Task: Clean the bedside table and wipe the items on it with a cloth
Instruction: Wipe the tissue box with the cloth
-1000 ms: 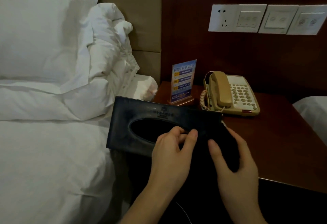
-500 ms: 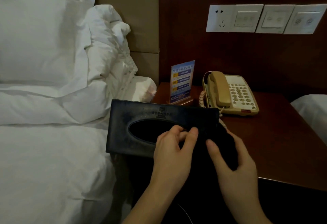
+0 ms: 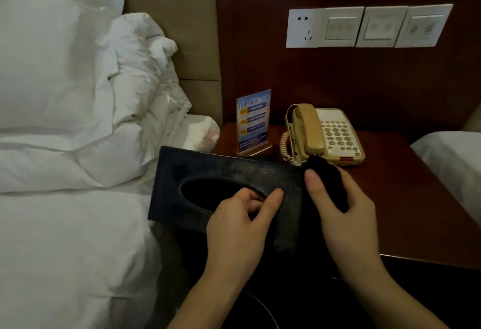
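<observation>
My left hand (image 3: pixel 242 222) holds a black tissue box (image 3: pixel 223 172) in the air between the bed and the bedside table, its fingers hooked into the oval opening on top. My right hand (image 3: pixel 346 214) grips a black cloth (image 3: pixel 329 180) and presses it against the box's right end. The dark wooden bedside table (image 3: pixel 416 198) lies behind and to the right. On it stand a beige telephone (image 3: pixel 325 133) and a blue sign card (image 3: pixel 253 120) in a holder.
A bed with white duvet and pillows (image 3: pixel 65 120) fills the left side. A second white bed corner (image 3: pixel 453 157) touches the table's right side. Wall switches and a socket (image 3: pixel 364 27) sit above the phone. A dark cable (image 3: pixel 260 302) runs below.
My right hand with the cloth has slid up along the box's right end, towards the telephone. The box has stayed in my left hand, nearly unmoved.
</observation>
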The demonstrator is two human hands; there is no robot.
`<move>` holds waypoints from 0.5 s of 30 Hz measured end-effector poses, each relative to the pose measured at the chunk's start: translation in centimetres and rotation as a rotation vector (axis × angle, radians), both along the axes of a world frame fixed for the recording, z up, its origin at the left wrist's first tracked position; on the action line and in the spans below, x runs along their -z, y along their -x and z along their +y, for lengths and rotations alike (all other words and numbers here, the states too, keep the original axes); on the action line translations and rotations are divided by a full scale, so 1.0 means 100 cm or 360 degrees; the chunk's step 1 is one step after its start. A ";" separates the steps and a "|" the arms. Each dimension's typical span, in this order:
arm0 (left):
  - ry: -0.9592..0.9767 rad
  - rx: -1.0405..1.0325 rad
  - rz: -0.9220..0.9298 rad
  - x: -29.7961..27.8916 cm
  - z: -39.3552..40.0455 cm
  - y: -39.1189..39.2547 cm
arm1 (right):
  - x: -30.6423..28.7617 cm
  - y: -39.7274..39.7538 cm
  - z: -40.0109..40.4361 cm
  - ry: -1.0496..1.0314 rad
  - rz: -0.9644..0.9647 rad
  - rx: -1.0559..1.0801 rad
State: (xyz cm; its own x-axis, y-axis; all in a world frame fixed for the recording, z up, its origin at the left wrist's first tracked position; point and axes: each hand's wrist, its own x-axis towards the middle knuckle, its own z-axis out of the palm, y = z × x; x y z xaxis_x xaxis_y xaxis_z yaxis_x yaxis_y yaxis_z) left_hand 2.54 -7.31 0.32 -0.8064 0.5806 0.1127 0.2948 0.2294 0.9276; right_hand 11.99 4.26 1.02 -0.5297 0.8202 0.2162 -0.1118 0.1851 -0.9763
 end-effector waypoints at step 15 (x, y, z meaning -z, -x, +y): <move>-0.0165 -0.0213 -0.0115 -0.013 -0.008 -0.004 | 0.006 -0.004 0.010 -0.0044 0.0133 -0.0405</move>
State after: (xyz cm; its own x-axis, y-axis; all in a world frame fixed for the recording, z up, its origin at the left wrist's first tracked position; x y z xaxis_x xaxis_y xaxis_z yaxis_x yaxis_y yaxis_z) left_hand 2.96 -8.12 1.66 -0.8839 0.4557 0.1053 0.1998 0.1644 0.9659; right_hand 12.43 5.26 0.44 -0.6972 0.6562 0.2885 -0.2383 0.1674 -0.9566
